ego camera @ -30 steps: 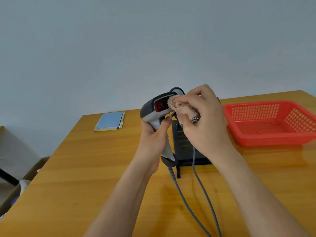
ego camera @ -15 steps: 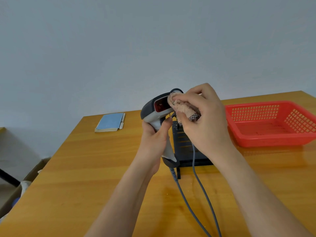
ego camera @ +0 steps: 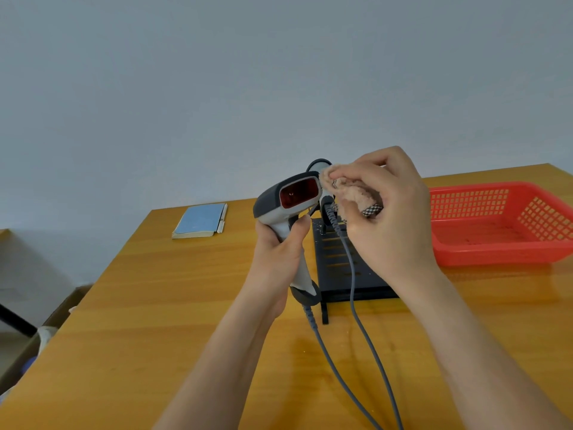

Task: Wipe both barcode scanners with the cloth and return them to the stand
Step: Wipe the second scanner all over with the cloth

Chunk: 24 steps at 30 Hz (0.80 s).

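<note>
My left hand [ego camera: 280, 256] grips the handle of a grey and white barcode scanner [ego camera: 286, 201], held upright above the table with its red window facing me. My right hand [ego camera: 390, 218] holds a bunched beige cloth [ego camera: 356, 193] with a checkered edge, its tip at the right edge of the scanner's head. Behind them stands the black stand [ego camera: 341, 262]. A second scanner [ego camera: 319, 169] sits on it, mostly hidden by the held scanner and my right hand. Two grey cables [ego camera: 353, 305] run from the scanners toward me.
A red plastic basket [ego camera: 502, 225] sits at the right on the wooden table [ego camera: 155, 305]. A blue notebook [ego camera: 200, 220] lies at the far left of the table. A cardboard box [ego camera: 55, 321] stands on the floor past the table's left edge.
The cloth has slid right off the red window, which now shows fully. My right hand moved slightly right; my left hand keeps the scanner in place.
</note>
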Tool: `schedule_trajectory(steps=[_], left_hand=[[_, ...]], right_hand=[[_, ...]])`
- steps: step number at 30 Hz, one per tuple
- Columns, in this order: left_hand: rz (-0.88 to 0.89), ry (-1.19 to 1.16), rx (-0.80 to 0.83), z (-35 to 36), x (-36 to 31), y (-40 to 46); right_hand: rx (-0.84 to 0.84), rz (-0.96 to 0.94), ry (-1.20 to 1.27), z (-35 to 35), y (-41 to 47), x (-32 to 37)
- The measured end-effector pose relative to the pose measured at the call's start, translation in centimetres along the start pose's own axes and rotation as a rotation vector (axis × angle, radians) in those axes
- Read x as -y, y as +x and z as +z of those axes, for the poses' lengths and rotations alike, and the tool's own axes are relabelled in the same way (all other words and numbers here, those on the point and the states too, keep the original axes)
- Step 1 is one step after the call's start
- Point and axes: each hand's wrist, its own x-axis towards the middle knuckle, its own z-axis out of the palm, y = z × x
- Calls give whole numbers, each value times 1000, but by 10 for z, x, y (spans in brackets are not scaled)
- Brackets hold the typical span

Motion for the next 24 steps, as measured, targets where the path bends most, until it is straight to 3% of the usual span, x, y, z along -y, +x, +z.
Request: schedule_trajectory(steps=[15, 24], left_hand=[[-33, -35, 0, 1, 3, -1], [-23, -20, 16, 3, 0, -1]], right_hand=[[176, -47, -61, 9, -7, 5], [55, 31, -36, 10, -4, 8]])
